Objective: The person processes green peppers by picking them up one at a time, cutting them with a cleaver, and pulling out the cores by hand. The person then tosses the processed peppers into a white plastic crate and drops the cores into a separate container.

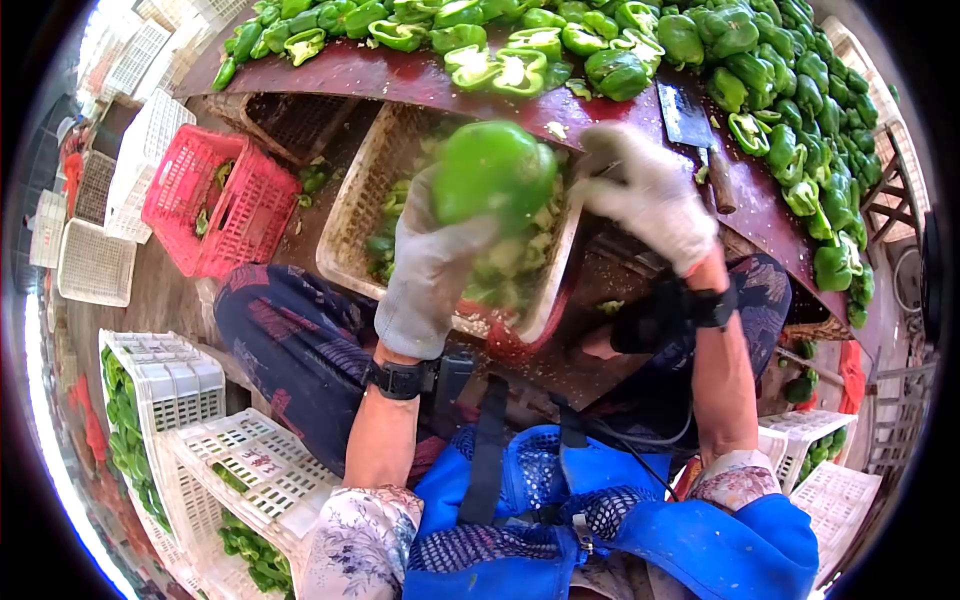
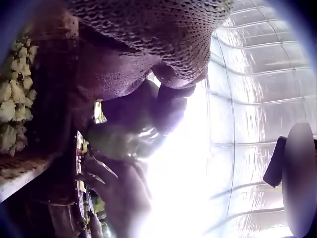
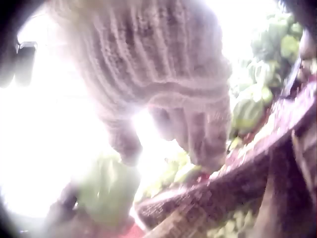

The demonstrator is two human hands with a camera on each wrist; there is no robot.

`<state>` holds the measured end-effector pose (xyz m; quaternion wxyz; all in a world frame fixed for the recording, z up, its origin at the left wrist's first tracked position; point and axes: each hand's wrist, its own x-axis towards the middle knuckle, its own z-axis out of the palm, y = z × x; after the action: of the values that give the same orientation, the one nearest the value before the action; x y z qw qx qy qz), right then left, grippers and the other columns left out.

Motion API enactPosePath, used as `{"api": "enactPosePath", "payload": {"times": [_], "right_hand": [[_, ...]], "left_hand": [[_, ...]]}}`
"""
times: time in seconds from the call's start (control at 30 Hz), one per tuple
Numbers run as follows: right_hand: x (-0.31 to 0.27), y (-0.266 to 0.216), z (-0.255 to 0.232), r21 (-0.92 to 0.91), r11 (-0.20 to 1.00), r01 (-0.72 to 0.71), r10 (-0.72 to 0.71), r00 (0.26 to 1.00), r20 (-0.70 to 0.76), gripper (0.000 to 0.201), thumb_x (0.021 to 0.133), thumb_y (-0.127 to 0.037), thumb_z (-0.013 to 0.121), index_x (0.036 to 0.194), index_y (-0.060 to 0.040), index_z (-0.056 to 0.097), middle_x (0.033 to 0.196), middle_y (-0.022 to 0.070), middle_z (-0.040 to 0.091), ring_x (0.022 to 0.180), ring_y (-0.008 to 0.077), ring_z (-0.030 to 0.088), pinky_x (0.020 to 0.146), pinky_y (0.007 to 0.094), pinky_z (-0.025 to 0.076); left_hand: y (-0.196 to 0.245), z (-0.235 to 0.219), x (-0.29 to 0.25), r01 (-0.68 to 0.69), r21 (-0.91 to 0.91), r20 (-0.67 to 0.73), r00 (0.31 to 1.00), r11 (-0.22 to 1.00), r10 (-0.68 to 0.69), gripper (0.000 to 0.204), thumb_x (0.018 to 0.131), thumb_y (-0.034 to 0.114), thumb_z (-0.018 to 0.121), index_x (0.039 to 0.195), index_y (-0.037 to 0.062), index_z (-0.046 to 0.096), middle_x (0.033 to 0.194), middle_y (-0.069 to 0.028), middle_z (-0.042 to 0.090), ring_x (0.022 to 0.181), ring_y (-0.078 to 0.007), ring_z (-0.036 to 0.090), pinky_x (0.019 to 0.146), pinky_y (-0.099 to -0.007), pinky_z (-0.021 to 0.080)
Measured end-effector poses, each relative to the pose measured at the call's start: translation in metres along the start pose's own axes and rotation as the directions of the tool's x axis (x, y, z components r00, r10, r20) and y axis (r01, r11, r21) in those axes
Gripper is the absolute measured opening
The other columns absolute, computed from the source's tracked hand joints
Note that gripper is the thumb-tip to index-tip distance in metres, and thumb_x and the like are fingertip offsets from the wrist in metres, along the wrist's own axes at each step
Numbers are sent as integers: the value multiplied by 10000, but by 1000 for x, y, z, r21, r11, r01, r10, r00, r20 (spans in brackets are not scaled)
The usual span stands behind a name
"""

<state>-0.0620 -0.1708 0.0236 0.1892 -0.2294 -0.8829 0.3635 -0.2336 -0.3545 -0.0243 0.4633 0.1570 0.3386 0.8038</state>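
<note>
A whole green pepper (image 1: 495,172) is up over the crate, gripped by the gloved left hand (image 1: 428,275); in the left wrist view the hand (image 2: 153,34) is around one side of the pepper (image 2: 119,141). The gloved right hand (image 1: 650,195), blurred, is just right of the pepper near the table edge. Seen from the right wrist, the right hand (image 3: 163,64) has its fingers spread and loosely bent, holding nothing, with the pepper (image 3: 109,191) below and left, apart from its fingertips.
A crate (image 1: 345,225) with green pieces stands between the knees. Halved and whole peppers (image 1: 615,73) lie on the dark red table (image 1: 400,75), with a cleaver (image 1: 685,115) near its edge. A pink basket (image 1: 235,210) and white crates (image 1: 255,465) stand at the left.
</note>
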Motion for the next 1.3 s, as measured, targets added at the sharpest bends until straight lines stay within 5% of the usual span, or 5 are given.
{"api": "enactPosePath", "payload": {"times": [0.37,0.5,0.77,0.97,1.3], "right_hand": [[-17,160,-73,-462,709,-532,249,802,-542,495,848,-232,715,1255,34,626,990,253,738,855,392,727,738,458,571],[-39,128,-91,638,522,-566,807,569,-156,135,906,-174,661,934,-42,651,700,47,653,475,122,517,412,292,401],[-47,74,-68,163,987,-8,139,565,-814,481,953,-71,701,1402,17,551,1032,66,689,741,99,639,620,238,511],[-57,2,-34,652,726,-219,478,843,-249,217,946,-101,703,1161,-69,708,862,63,736,706,151,675,621,288,538],[-53,-12,16,-517,784,342,-465,877,-125,353,809,-45,773,1149,-22,683,762,126,618,639,327,634,574,422,494]], "left_hand": [[-16,1,2,-143,434,-4,987,890,160,529,726,-203,761,1154,47,577,1124,-63,674,1005,-157,685,858,-308,592],[-19,-5,2,-234,515,73,970,825,230,471,740,-157,796,1108,59,597,1134,-65,679,1100,-190,671,968,-356,558],[-12,-5,13,-650,726,509,728,225,459,325,748,-86,823,974,65,645,1106,-84,715,1213,-317,669,1197,-500,373],[-8,7,11,-650,739,653,627,-176,425,332,719,-111,789,976,34,636,1104,-143,691,1135,-361,661,983,-450,520],[-2,4,6,-487,859,498,728,-157,470,348,761,-60,757,1086,48,694,1063,-153,661,1003,-369,641,857,-414,527]]}}
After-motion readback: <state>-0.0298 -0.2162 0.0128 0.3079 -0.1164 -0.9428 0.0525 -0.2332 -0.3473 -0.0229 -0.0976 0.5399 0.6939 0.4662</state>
